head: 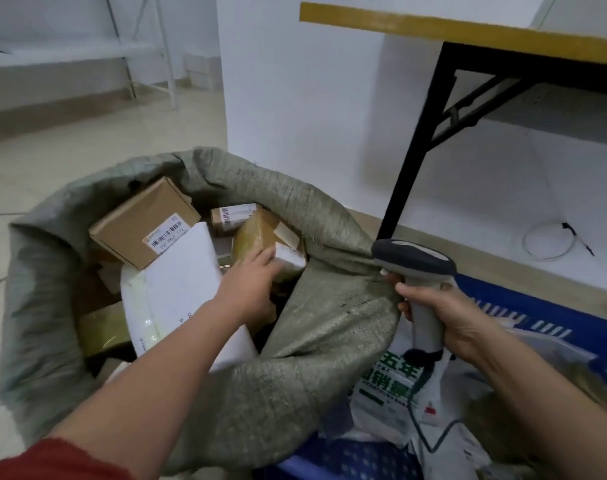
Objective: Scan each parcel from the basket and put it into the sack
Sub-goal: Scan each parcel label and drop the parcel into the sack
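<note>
A grey-green woven sack [316,216] stands open on the floor and holds several parcels: a flat cardboard box [139,223], a white mailer [181,271], a small labelled box [233,214] and a brown taped parcel [257,233] with white labels. My left hand [252,285] reaches into the sack. Its fingers lie straight against the taped parcel, and the thumb is hidden. My right hand [447,317] grips the handle of a grey barcode scanner [413,261], held upright over the blue basket [537,315] at the lower right.
In the basket lie a white bag with green print [385,379] and other soft bags. A folding table with a yellow edge [468,29] and a black leg [409,161] stands behind. A white wall corner [260,98] and a coiled cable [551,240] lie beyond.
</note>
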